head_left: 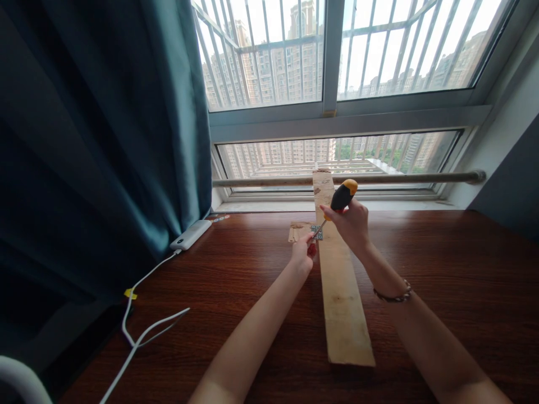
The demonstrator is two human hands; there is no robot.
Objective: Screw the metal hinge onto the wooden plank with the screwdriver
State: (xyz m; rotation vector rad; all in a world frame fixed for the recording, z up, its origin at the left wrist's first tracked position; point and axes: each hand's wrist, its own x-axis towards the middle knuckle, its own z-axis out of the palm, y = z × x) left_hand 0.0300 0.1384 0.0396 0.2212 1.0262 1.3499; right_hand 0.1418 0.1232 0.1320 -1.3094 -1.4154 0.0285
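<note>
A screwdriver (343,195) with a black and yellow handle slants down to the left, gripped in my right hand (352,225). Its tip reaches a small metal hinge (320,233), which lies across the joint between a long wooden board (342,303) and a short wood piece (296,231). Right beside the tip, my left hand (302,256) has its fingers pinched together at the hinge's near edge. Whatever those fingers hold is too small to make out. The long board lies flat, pointing away from me towards the window.
Brown wood grain covers the tabletop (252,292). At the left lie a white power bank (191,234) and its white cable (145,272). A dark blue curtain (105,112) hangs there too. A metal rail (400,179) crosses in front of the window behind the board's far end.
</note>
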